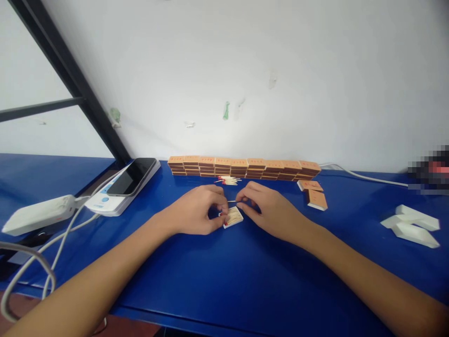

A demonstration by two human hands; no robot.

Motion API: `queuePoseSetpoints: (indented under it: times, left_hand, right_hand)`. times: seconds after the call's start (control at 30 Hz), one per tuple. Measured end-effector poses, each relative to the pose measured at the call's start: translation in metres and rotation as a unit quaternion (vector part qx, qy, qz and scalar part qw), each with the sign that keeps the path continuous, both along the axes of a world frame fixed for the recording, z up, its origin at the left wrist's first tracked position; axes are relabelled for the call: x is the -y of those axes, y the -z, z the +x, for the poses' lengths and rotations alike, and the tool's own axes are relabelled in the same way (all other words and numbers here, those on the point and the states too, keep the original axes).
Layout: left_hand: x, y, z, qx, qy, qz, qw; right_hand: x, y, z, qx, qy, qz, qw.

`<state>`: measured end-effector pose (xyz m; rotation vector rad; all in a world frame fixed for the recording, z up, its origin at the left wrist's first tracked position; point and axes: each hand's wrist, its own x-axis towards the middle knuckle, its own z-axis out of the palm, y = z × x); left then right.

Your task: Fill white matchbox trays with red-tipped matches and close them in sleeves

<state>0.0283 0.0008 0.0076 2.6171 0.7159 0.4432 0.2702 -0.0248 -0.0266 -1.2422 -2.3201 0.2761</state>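
My left hand [196, 210] is curled round the left end of a small open matchbox tray [233, 217] full of matchsticks, lying on the blue table [224, 276]. My right hand [270, 208] is pinched on a single matchstick [232, 201] held level just above the tray. A small heap of loose red-tipped matchsticks [228, 179] lies just beyond my hands. Behind it a long row of stacked orange matchboxes [245, 168] runs along the wall.
Two loose matchboxes [314, 193] lie to the right of my hands. White wedge-shaped pieces [412, 224] sit at the far right. At left, a phone [131, 175] rests on a white device [115, 194], beside a white power strip [38, 213] with cables.
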Motion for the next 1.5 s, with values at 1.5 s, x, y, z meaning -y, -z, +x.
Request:
queuePoseSetpoints:
  times: [1.5]
  left_hand:
    - [0.0, 0.005, 0.001, -0.074, -0.043, 0.026, 0.996]
  right_hand:
    - [-0.036, 0.012, 0.01, -0.002, 0.006, -0.012, 1.0]
